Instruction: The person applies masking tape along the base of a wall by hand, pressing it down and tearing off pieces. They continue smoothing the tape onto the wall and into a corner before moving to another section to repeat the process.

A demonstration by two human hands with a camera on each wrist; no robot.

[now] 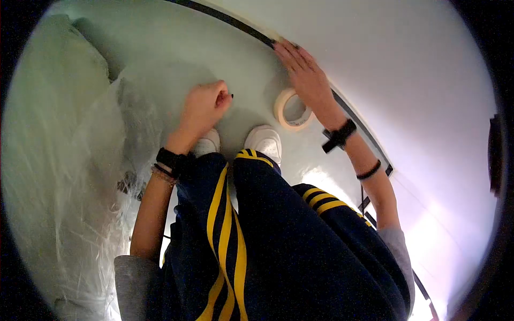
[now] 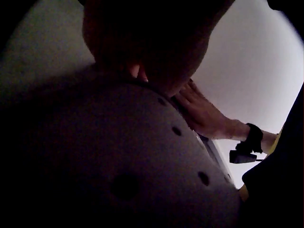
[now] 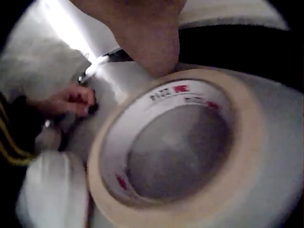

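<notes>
My right hand (image 1: 310, 83) lies with its fingers outstretched along the black edging strip (image 1: 243, 27) where the white wall meets the floor. A pale yellowish patch shows by its fingertips. Under that wrist, a roll of masking tape (image 1: 280, 111) is on the floor; red and black print shows inside its core (image 3: 118, 147) in the right wrist view. My left hand (image 1: 203, 107) is curled into a fist above my left shoe, with nothing visible in it. In the left wrist view the fist is mostly dark, and the right hand (image 2: 204, 114) appears beyond it.
Crumpled clear plastic sheeting (image 1: 69, 176) covers the left side. Two white shoes (image 1: 264, 142) stand on the pale floor (image 1: 155, 43) between my hands. The white wall (image 1: 423, 96) curves along the right, and bright light glares at its lower part.
</notes>
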